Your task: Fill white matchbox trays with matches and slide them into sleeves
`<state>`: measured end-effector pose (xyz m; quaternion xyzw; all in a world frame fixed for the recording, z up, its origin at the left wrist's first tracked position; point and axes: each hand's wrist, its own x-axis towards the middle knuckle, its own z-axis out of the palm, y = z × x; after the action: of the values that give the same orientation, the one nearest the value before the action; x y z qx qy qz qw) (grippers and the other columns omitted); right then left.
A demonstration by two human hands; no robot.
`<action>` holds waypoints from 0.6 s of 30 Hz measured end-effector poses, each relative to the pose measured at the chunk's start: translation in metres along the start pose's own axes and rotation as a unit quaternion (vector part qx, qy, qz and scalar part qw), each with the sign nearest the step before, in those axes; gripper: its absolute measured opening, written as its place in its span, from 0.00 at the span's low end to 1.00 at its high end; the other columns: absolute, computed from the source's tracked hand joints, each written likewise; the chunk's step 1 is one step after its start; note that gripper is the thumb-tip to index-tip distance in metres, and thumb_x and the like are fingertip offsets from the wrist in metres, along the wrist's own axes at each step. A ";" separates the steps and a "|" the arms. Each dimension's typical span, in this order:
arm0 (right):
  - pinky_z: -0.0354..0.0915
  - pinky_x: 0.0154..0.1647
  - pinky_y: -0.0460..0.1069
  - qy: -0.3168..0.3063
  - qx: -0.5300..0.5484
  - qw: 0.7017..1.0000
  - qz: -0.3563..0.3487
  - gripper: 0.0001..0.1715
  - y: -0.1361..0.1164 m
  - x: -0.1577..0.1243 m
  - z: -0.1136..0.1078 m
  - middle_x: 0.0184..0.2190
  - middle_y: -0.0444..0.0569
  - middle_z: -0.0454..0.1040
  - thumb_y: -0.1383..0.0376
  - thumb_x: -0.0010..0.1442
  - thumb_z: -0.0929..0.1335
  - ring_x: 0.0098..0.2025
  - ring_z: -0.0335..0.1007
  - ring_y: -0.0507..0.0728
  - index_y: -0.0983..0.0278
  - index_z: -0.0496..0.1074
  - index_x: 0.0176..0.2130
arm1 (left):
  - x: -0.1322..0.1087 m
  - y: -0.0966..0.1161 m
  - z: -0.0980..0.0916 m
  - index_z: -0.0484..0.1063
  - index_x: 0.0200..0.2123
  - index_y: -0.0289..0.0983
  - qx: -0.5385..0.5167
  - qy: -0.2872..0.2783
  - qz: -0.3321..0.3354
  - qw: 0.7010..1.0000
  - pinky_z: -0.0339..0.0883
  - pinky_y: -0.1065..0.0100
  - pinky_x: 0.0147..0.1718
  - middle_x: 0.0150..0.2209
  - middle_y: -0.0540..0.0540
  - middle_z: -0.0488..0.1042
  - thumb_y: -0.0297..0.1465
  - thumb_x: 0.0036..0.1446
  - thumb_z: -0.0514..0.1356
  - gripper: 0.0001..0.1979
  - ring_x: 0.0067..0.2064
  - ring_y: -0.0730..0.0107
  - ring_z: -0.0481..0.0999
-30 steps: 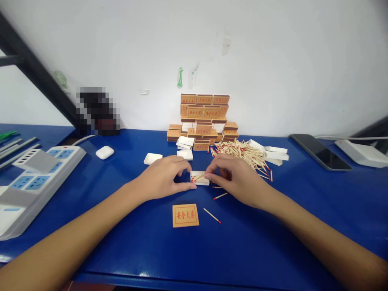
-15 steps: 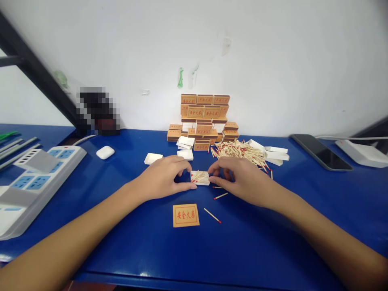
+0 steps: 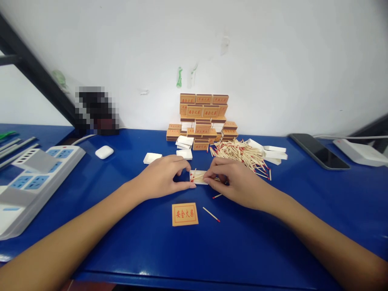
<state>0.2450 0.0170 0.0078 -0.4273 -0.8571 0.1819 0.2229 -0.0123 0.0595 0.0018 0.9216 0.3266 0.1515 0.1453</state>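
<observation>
A small white matchbox tray (image 3: 198,182) lies on the blue table with several red-tipped matches (image 3: 197,176) loosely inside. My left hand (image 3: 169,176) curls around the tray's left end, thumb at the near side and fingers behind. Over the tray's right half, my right hand (image 3: 232,180) pinches thumb and forefinger together at the matches; a pale stick shows under its fingers. Nearer to me lie an orange matchbox sleeve (image 3: 184,214) with red characters and a loose match (image 3: 211,214). Another match (image 3: 217,196) is partly hidden below my right hand.
Stacked orange matchboxes (image 3: 202,111) stand against the wall. A heap of matches (image 3: 239,152) lies behind my right hand, beside white trays (image 3: 274,153). More white trays (image 3: 152,157) sit at left. A power strip (image 3: 39,173), white case (image 3: 104,152) and phone (image 3: 318,151) flank the work.
My right hand has moved slightly left, from the tray's right end onto the matches inside, and its fingertips have come together. One match in the tray now sticks up. My left hand stays put.
</observation>
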 end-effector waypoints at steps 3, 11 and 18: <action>0.62 0.34 0.50 0.025 -0.006 1.000 -0.014 0.09 0.002 0.002 0.001 0.34 0.47 0.72 0.67 0.69 0.68 0.33 0.68 0.54 0.61 0.80 0.42 | 0.000 0.001 0.000 0.77 0.44 0.39 -0.001 -0.001 -0.003 1.000 0.63 0.65 0.35 0.34 0.49 0.74 0.48 0.63 0.68 0.19 0.37 0.64 0.73; 0.64 0.40 0.53 -0.017 -0.060 0.996 -0.071 0.20 0.002 0.008 0.006 0.42 0.52 0.69 0.71 0.70 0.62 0.39 0.68 0.57 0.61 0.78 0.54 | 0.001 0.004 0.000 0.76 0.43 0.39 0.000 -0.002 -0.009 1.000 0.63 0.65 0.35 0.34 0.49 0.73 0.48 0.62 0.68 0.19 0.38 0.64 0.73; 0.63 0.39 0.52 0.004 -0.059 0.997 -0.051 0.11 0.000 0.007 0.004 0.43 0.52 0.70 0.70 0.68 0.66 0.38 0.67 0.56 0.62 0.76 0.47 | 0.001 0.005 0.000 0.76 0.43 0.38 0.000 -0.002 -0.005 1.000 0.63 0.64 0.34 0.34 0.49 0.73 0.49 0.63 0.67 0.19 0.37 0.64 0.73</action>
<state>0.2396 0.0219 0.0061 -0.3963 -0.8862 0.1176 0.2092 -0.0083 0.0564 0.0043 0.9201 0.3311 0.1490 0.1468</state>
